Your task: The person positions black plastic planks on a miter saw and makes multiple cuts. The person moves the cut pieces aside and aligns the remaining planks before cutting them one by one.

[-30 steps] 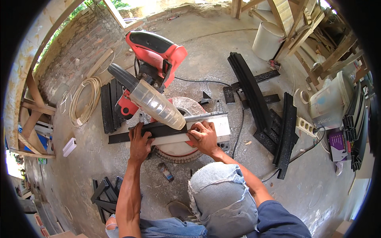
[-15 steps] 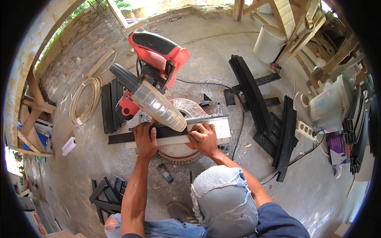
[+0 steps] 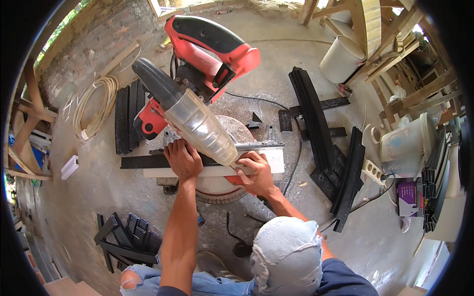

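Note:
A red and black mitre saw (image 3: 212,59) stands on the floor before me, its clear ribbed blade guard (image 3: 202,128) angled down over the round base. Across that base lies a black profile strip (image 3: 140,162), along a white strip (image 3: 158,173). My left hand (image 3: 183,160) grips the black strip left of the guard, fingers curled over its far side. Just right of the guard's tip, my right hand (image 3: 256,173) has bent, closed fingers low over the white strip. What its fingertips pinch, if anything, is too small to tell. The guard covers the blade and part of the black strip.
Long black profiles (image 3: 313,113) lie stacked on the right, near a white power strip (image 3: 373,171). Short black offcuts (image 3: 126,239) sit at lower left. A coiled pale hose (image 3: 96,108) is at left. A cable (image 3: 261,100) runs behind the saw.
The view has shifted, and the saw head looks larger. My left hand's fingers have curled further over the black strip, its thumb no longer stretched out. My right hand stays beside the guard's tip.

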Available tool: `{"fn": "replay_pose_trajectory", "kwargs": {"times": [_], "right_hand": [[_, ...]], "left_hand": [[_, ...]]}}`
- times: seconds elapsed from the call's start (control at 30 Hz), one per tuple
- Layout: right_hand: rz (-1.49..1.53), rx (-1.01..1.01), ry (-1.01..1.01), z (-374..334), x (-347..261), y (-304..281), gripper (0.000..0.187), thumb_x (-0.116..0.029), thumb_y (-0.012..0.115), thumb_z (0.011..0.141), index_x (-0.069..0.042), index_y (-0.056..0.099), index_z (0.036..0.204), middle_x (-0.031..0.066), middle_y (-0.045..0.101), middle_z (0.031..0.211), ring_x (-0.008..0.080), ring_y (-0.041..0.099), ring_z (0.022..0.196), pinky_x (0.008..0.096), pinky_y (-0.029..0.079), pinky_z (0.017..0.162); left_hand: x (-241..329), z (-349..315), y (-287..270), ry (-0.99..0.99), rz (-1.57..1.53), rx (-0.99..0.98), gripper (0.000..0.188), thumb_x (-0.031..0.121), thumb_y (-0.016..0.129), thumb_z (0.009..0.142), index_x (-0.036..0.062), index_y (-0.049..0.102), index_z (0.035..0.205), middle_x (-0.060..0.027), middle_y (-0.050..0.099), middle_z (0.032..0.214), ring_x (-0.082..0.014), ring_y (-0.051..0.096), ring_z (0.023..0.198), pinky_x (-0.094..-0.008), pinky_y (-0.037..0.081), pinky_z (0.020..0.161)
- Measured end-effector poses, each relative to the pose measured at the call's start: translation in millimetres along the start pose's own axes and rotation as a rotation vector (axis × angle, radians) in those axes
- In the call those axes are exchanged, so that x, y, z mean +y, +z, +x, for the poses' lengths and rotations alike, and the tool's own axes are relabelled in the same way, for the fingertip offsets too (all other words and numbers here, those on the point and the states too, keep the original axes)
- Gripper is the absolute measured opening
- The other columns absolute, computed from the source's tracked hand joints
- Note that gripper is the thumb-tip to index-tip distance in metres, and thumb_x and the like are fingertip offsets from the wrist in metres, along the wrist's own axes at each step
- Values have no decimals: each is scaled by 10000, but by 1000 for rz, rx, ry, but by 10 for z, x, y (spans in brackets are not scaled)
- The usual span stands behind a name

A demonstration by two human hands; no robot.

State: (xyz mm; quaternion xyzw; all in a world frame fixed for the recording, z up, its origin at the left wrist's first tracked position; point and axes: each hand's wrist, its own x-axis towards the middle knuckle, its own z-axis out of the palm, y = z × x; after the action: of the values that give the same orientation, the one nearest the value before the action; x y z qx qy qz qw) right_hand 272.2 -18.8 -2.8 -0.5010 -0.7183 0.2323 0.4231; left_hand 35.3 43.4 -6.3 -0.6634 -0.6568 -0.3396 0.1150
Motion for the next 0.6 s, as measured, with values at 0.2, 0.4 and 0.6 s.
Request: {"fn": "replay_pose_trajectory", "kwargs": {"times": [0.2, 0.4, 0.6], "right_hand": [[112, -18, 39, -55, 61, -281, 177, -26, 757, 826, -7, 734, 1000, 136, 689, 980, 283, 692, 925, 392, 553, 833], [-35, -57, -86, -8, 31, -261, 181, -24, 750, 839, -14, 739, 1019, 133, 695, 979, 277, 699, 893, 376, 559, 778], [186, 13, -46, 241, -175, -587, 67, -21, 744, 850, -12, 737, 916, 126, 722, 924, 230, 708, 838, 342, 560, 772]], "left_hand": [[-20, 11, 46, 3, 29, 32, 228, 216, 519, 946, 24, 643, 935, -167, 652, 909, -378, 587, 941, -511, 385, 981], [39, 40, 43, -15, 25, 49, 316, 258, 469, 1026, 25, 656, 921, -156, 664, 918, -369, 594, 932, -506, 389, 960], [-41, 27, 66, -64, -2, 29, 350, 250, 443, 1036, 21, 675, 909, -150, 678, 905, -361, 598, 934, -497, 391, 981]]}}
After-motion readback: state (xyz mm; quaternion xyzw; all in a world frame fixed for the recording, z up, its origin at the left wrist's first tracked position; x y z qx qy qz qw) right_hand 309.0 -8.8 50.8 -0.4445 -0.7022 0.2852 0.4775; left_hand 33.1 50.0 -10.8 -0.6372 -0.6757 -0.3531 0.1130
